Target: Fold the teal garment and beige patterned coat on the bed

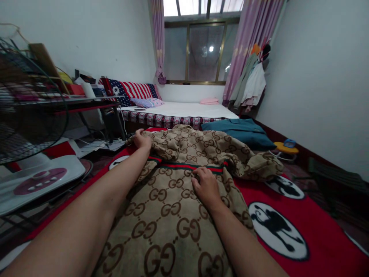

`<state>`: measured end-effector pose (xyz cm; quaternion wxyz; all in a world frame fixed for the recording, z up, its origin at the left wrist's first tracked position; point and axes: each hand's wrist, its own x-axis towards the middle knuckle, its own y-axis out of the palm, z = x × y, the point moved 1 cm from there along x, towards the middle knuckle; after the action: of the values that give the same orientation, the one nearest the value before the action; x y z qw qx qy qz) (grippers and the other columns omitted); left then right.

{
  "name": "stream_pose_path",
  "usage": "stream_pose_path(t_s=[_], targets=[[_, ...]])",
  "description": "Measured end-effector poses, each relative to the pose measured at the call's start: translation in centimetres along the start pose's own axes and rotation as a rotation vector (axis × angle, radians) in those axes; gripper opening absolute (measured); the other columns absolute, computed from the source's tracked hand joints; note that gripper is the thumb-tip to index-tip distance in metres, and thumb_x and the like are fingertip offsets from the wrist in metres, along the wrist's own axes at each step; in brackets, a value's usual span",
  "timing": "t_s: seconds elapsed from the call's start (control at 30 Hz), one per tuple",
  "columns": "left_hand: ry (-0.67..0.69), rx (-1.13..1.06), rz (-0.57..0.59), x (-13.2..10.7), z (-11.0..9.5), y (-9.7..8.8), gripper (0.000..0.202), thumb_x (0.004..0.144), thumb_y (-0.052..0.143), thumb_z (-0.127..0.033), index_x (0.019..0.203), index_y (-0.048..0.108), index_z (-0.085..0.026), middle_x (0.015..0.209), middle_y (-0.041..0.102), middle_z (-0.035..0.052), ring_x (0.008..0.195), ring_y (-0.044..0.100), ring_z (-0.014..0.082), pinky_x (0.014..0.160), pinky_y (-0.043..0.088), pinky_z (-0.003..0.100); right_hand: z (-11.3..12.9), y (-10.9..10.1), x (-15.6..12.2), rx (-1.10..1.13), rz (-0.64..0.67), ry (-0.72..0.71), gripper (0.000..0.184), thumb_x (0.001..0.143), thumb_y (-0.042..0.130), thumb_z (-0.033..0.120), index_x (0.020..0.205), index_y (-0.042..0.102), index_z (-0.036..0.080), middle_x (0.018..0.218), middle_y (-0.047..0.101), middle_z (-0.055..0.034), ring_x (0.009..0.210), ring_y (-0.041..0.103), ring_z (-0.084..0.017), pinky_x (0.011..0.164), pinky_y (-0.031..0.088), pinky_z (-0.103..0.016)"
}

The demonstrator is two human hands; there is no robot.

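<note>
Tan patterned blanket point(173, 200) lies spread over the red rug point(317, 227). Left hand point(142, 139) is closed around the blanket's far left edge. Right hand point(206, 186) rests flat, fingers extended, on the blanket's striped band point(184, 166).

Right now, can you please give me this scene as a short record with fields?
left hand: left hand grips the far edge of the brown patterned blanket
right hand: right hand presses flat on the blanket, beside its red-green stripe
underneath: red mat with white circles
left side: fan
behind: bed, teal cloth
</note>
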<state>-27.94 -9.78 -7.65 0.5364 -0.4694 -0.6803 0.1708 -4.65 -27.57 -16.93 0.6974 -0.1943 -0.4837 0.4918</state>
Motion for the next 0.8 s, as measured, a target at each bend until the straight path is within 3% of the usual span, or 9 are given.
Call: stream_pose_path(t_s=[0.07,0.13,0.23,0.3,0.37,0.5,0.6,0.7,0.8], targets=[[0.037,-0.015,-0.069,1.6,-2.2,-0.1,0.049,0.089,0.031,-0.001,0.135,0.047,-0.007,0.137,0.051,0.0117,0.127,0.044,0.0228,0.110,0.032,0.042,0.0,0.0,0.1,-0.002,0.014,0.007,0.017,0.084,0.057,0.022,0.098,0.065,0.021,0.106,0.064,-0.0062,0.103,0.054,-0.023,0.091,0.040,-0.034],[0.237,-0.054,-0.004,2.4,-5.2,0.2,0.046,0.085,0.040,-0.003,0.125,0.060,-0.017,0.130,0.059,0.0026,0.124,0.048,0.0159,0.108,0.034,0.028,0.0,0.0,0.1,-0.004,0.025,0.013,0.017,0.084,0.057,0.022,0.098,0.065,0.021,0.107,0.064,-0.0064,0.104,0.054,-0.023,0.091,0.040,-0.034],[0.773,-0.117,0.467,0.9,-9.7,1.5,0.038,0.076,0.057,-0.007,0.109,0.072,-0.019,0.113,0.070,0.0025,0.110,0.060,0.0177,0.098,0.042,0.024,-0.1,-0.1,0.1,-0.005,0.025,0.010,0.017,0.084,0.056,0.022,0.098,0.065,0.020,0.107,0.064,-0.0067,0.104,0.055,-0.023,0.091,0.040,-0.034],[0.917,-0.150,0.761,-1.4,-11.4,2.1,0.033,0.074,0.064,-0.013,0.105,0.074,-0.019,0.104,0.074,0.0018,0.097,0.065,0.0166,0.087,0.047,0.021,-0.2,-0.2,0.1,0.000,0.017,-0.004,0.018,0.084,0.056,0.021,0.099,0.065,0.020,0.108,0.064,-0.0073,0.103,0.055,-0.024,0.090,0.040,-0.034],[0.928,-0.221,0.851,-3.8,-11.6,1.9,0.032,0.077,0.063,-0.017,0.107,0.073,-0.019,0.102,0.074,0.0017,0.093,0.067,0.0154,0.083,0.047,0.019,-0.3,-0.2,0.0,0.011,-0.001,-0.017,0.019,0.083,0.056,0.019,0.099,0.065,0.018,0.107,0.064,-0.0081,0.101,0.056,-0.024,0.089,0.042,-0.034],[0.797,-0.298,0.624,-6.6,-8.3,-1.9,0.036,0.081,0.061,-0.026,0.115,0.069,-0.018,0.112,0.070,0.0063,0.103,0.064,0.0184,0.093,0.046,0.025,-0.6,-0.1,0.1,0.068,-0.051,-0.037,0.019,0.080,0.057,0.018,0.097,0.066,0.017,0.102,0.066,-0.0093,0.098,0.058,-0.025,0.088,0.044,-0.035],[0.595,-0.077,0.494,-8.2,-3.9,-6.3,0.052,0.076,0.067,-0.042,0.122,0.064,-0.019,0.125,0.062,0.0100,0.114,0.058,0.0248,0.099,0.044,0.033,-0.6,-0.1,0.1,0.183,-0.069,-0.075,0.019,0.081,0.058,0.023,0.098,0.066,0.018,0.102,0.065,-0.0089,0.097,0.060,-0.024,0.086,0.046,-0.035],[0.404,0.171,0.626,-10.9,0.7,-10.1,0.081,0.067,0.069,-0.059,0.136,0.051,-0.021,0.136,0.055,0.0120,0.121,0.053,0.0308,0.101,0.042,0.039,-0.3,-0.1,0.1,0.290,-0.029,-0.168,0.021,0.084,0.059,0.029,0.101,0.066,0.019,0.104,0.065,-0.0081,0.096,0.061,-0.022,0.086,0.047,-0.034],[0.196,0.305,0.761,-14.4,4.3,-12.5,0.097,0.064,0.067,-0.067,0.145,0.039,-0.021,0.131,0.059,0.0131,0.114,0.058,0.0332,0.094,0.046,0.039,0.1,-0.2,0.0,0.297,0.034,-0.284,0.019,0.085,0.060,0.032,0.098,0.067,0.020,0.103,0.067,-0.0079,0.100,0.060,-0.023,0.090,0.045,-0.036]])
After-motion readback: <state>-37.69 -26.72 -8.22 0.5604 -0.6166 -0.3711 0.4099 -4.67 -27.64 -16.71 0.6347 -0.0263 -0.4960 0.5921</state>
